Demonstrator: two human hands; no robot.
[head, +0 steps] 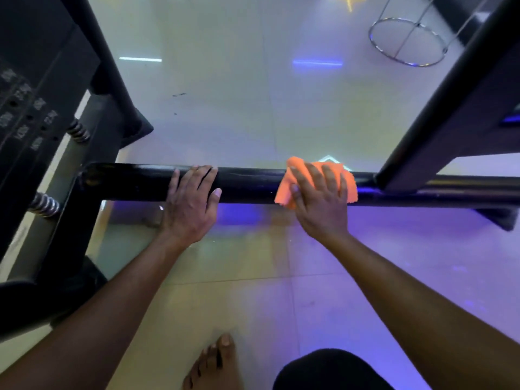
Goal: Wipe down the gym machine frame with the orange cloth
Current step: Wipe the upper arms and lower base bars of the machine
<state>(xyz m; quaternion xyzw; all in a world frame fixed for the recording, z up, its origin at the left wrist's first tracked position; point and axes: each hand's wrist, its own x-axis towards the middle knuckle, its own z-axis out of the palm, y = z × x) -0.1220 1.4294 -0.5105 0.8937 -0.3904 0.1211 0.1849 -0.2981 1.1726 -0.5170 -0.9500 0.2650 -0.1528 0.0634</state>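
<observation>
Your right hand (320, 201) presses the orange cloth (287, 190) flat-fingered onto the black crossbar (247, 185); your left hand (191, 201) rests open beside it, bracing. The loose cloth could bunch or slip off. Rightward, the slanted upright (450, 114) blocks travel; leftward stays clear to your bracing hand.

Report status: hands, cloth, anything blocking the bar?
Left hand resting open on black bar. Right hand pressing orange cloth flat on bar. Angled upright joins just right of cloth.
</observation>
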